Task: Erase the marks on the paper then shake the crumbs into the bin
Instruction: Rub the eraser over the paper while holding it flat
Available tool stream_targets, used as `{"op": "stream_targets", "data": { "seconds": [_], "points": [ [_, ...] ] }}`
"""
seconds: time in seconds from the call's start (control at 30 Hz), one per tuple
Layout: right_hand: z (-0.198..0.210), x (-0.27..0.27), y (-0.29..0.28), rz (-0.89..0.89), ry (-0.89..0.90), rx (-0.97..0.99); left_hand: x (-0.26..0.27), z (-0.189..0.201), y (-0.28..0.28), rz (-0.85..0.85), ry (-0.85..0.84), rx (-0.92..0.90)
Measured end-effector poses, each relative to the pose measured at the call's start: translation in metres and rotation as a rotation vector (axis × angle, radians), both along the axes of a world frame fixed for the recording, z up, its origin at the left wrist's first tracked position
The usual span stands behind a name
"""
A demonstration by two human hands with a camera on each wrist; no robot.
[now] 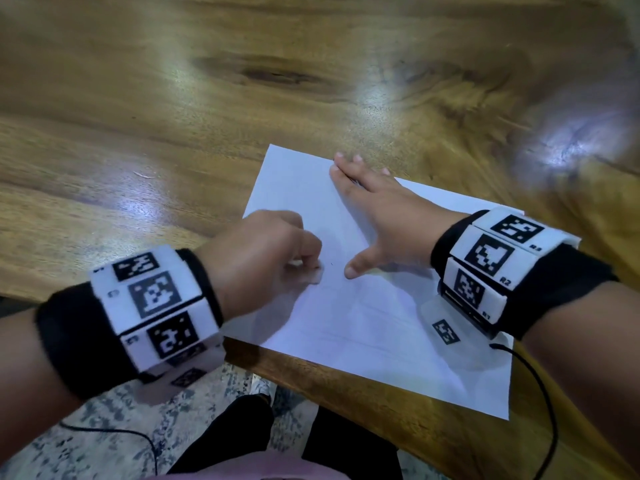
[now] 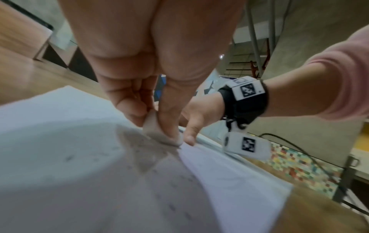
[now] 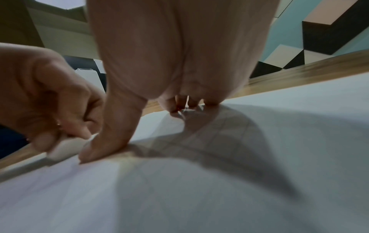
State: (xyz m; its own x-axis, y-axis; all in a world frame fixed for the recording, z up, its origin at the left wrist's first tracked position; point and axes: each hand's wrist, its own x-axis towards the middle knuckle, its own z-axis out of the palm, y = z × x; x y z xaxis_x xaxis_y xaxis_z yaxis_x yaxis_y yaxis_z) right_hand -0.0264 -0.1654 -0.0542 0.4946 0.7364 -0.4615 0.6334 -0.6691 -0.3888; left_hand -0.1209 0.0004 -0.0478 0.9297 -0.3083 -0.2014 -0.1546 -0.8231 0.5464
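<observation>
Two hands on white rectangular paper sheet at wooden table edge. Left hand pinching small white eraser, rubbing. Right hand spread flat, pinning sheet. Faint marks remaining; crumbs unshaken, bin unseen.

From the head view we look steeply down on the wooden table and the paper, both wrists below us. Each wrist view sits very low and close behind its palm, facing along the fingers over the sheet. Both share the eraser, which seems blurred in the right wrist view.
</observation>
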Motion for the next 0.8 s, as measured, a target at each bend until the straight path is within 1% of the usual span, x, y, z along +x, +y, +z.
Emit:
{"op": "stream_targets", "data": {
  "seconds": [0.07,0.1,0.17,0.23,0.33,0.37,0.4,0.47,0.53,0.6,0.7,0.73,0.8],
  "points": [
    [0.0,0.0,0.0,0.0,0.004,-0.001,-0.016,0.002,-0.002,-0.083,0.074,-0.018],
    [0.0,0.0,-0.001,-0.002,0.007,0.003,-0.028,0.003,-0.003,-0.121,0.154,-0.024],
    [0.0,0.0,-0.001,-0.009,0.009,0.008,-0.038,0.0,-0.001,-0.149,0.238,-0.025],
    [-0.001,-0.001,0.0,-0.009,0.004,0.007,-0.028,0.001,0.0,-0.113,0.193,-0.032],
    [0.0,0.0,0.0,-0.002,-0.002,-0.002,-0.007,0.001,0.002,-0.021,0.046,-0.006],
    [-0.001,0.0,0.001,-0.001,-0.002,-0.005,-0.008,0.0,0.003,-0.019,0.04,-0.007],
    [0.0,0.0,0.001,0.001,-0.003,-0.005,-0.012,0.0,0.003,-0.039,0.056,-0.019],
    [0.0,0.0,0.0,0.0,-0.001,-0.001,-0.031,0.0,0.002,-0.102,0.176,-0.043],
    [0.0,0.0,-0.001,-0.003,-0.002,0.005,-0.042,-0.003,0.004,-0.135,0.233,-0.037],
    [0.0,-0.001,0.0,-0.002,-0.002,0.007,-0.035,-0.002,0.006,-0.092,0.192,-0.067],
    [0.0,-0.001,0.0,-0.003,-0.003,0.008,-0.022,-0.003,0.01,0.013,0.072,-0.083],
    [0.0,-0.001,0.0,-0.004,0.0,0.008,-0.023,-0.003,0.01,0.007,0.068,-0.073],
    [0.0,0.0,0.0,-0.001,0.004,0.007,-0.035,-0.001,0.005,-0.05,0.165,-0.069]
  ]
}}
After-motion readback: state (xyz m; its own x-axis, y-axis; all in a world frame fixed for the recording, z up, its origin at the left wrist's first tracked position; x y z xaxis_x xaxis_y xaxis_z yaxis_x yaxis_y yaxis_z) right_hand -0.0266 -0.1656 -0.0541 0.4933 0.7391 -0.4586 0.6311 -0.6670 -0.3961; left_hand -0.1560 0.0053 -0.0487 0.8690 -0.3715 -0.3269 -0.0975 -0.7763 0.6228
